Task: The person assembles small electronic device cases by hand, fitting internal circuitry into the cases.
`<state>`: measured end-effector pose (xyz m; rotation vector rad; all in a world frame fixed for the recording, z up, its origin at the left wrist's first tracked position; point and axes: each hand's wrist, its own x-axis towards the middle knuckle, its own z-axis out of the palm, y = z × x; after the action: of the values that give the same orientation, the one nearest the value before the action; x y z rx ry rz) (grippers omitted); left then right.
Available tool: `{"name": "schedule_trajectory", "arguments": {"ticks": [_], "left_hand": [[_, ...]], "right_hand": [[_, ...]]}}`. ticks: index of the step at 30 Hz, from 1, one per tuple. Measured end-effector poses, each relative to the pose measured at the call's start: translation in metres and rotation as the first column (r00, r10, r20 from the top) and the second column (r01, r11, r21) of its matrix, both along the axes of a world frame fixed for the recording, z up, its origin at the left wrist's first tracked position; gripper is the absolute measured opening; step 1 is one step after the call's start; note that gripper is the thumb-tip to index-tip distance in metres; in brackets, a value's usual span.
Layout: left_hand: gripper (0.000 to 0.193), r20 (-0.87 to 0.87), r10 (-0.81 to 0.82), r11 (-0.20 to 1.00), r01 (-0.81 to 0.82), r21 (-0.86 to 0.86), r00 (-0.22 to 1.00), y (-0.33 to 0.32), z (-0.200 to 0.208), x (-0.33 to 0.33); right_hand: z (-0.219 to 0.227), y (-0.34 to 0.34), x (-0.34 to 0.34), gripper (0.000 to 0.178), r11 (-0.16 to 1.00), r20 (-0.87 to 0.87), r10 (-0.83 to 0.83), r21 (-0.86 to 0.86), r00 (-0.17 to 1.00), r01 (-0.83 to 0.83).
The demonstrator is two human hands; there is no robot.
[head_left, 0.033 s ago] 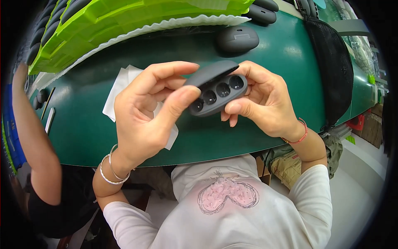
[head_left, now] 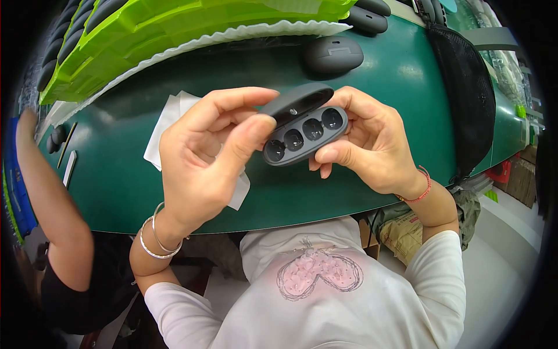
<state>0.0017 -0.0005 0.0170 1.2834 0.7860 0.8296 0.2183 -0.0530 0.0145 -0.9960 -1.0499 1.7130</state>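
Note:
Between my hands, above the table, is a dark grey oval earbud charging case (head_left: 305, 136) with its hinged lid (head_left: 299, 103) raised. Several round, glossy black wells line its inside, and a small light mark shows on the lid's inner face. My right hand (head_left: 372, 139) grips the case's right end between thumb and fingers. At the left end, my left hand (head_left: 200, 148) is closed about the lid edge, its thumb at the front and its fingers behind. Beneath my left hand lies a white cloth or paper (head_left: 168, 125), partly covered by it.
Another closed dark case (head_left: 333, 55) lies beyond my hands on the green table (head_left: 279, 206). A lime-green tray (head_left: 174, 29) with dark cases spans the far left. A black mesh pouch (head_left: 468, 104) stands at right. A co-worker's arm (head_left: 55, 198) reaches in from the left.
The case's lid has tipped further back, showing more of the inside. My left thumb has shifted slightly with it. The co-worker's arm at the left has moved a little nearer.

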Motion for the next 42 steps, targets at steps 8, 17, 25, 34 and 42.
{"name": "schedule_trajectory", "arguments": {"ticks": [8, 17, 25, 34, 42], "left_hand": [[0.031, 0.125, -0.057, 0.965, 0.087, -0.248, 0.991, -0.001, 0.001, 0.000], [0.021, 0.004, -0.059, 0.982, 0.059, -0.178, 0.998, -0.006, 0.000, 0.002], [0.021, -0.102, -0.065, 0.991, 0.076, 0.108, 0.993, -0.009, -0.013, 0.005], [0.018, -0.197, -0.127, 0.976, 0.087, -0.199, 0.972, 0.000, 0.002, 0.006], [0.043, -0.019, -0.127, 0.907, 0.108, -0.406, 0.992, 0.001, 0.012, 0.006]], "right_hand": [[-0.006, 0.000, -0.005, 0.035, 0.989, -0.079, -0.087, 0.115, 0.993, 0.096], [0.006, 0.001, 0.000, 0.029, 1.000, 0.010, -0.006, 0.015, 1.000, 0.006], [-0.004, 0.002, -0.003, 0.018, 0.966, 0.383, -0.140, 0.257, 0.913, 0.040], [0.000, 0.001, -0.018, 0.026, 0.981, 0.286, -0.176, -0.026, 0.942, 0.192], [0.011, 0.007, -0.008, 0.055, 0.943, -0.063, -0.017, -0.332, 0.998, -0.005]]}}
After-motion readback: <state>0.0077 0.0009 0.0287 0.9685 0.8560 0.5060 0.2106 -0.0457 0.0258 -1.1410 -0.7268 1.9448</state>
